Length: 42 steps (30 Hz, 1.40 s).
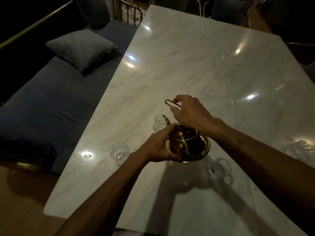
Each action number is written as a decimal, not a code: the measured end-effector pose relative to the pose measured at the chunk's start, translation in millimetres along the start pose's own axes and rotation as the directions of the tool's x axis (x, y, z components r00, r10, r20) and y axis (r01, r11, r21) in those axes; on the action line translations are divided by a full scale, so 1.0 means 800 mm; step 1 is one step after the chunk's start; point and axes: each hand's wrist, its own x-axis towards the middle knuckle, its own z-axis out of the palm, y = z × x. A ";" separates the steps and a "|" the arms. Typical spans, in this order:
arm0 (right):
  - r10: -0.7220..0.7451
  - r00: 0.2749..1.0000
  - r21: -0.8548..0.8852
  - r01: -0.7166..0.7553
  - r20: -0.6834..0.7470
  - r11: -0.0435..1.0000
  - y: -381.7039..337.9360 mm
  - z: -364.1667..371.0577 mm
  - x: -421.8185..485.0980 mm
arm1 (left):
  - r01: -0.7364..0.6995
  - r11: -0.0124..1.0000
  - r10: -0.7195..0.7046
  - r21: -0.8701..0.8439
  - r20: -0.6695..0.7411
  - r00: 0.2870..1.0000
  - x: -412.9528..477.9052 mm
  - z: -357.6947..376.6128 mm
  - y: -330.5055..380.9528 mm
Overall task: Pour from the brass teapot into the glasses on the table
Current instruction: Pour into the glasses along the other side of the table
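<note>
The brass teapot [190,147] stands on the white marble table [187,65], near its front. My left hand [158,147] cups the pot's left side. My right hand [189,111] pinches the thin wire handle [167,101] above the pot. The curved spout points away from me, over a clear glass [159,123] just behind the pot. Another clear glass [119,153] stands to the pot's left. A third glass [219,168] stands to its front right.
A glass object [300,148] sits near the table's right edge. Left of the table runs a dark blue bench [51,103] with a grey cushion [81,48]. Dark chairs [228,9] stand at the far end.
</note>
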 end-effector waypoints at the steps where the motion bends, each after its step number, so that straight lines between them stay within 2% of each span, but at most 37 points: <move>1: -0.016 1.000 0.009 0.016 -0.003 1.000 -0.001 -0.001 -0.007 | 0.004 1.000 -0.004 0.009 -0.024 1.000 -0.006 0.003 0.003; 10: -0.226 0.973 -0.063 0.228 0.040 0.972 -0.013 0.005 -0.046 | 0.024 1.000 -0.027 -0.015 -0.256 0.966 -0.064 0.033 0.016; 15: -0.377 0.924 -0.082 0.381 0.059 0.921 -0.033 0.021 -0.061 | 0.058 0.997 -0.073 -0.052 -0.365 0.928 -0.099 0.043 0.012; 21: -0.485 0.860 -0.127 0.505 0.159 0.854 -0.064 0.052 -0.063 | 0.111 0.985 -0.159 -0.132 -0.445 0.881 -0.134 0.046 0.002; 27: -0.520 0.805 -0.166 0.576 0.285 0.801 -0.098 0.082 -0.055 | 0.165 0.966 -0.242 -0.202 -0.466 0.851 -0.156 0.050 -0.010; 34: -0.532 0.763 -0.230 0.629 0.367 0.743 -0.120 0.111 -0.043 | 0.215 0.942 -0.314 -0.259 -0.445 0.838 -0.168 0.046 -0.028; 42: -0.516 0.747 -0.249 0.641 0.418 0.726 -0.134 0.129 -0.032 | 0.220 0.917 -0.355 -0.333 -0.429 0.830 -0.171 0.039 -0.033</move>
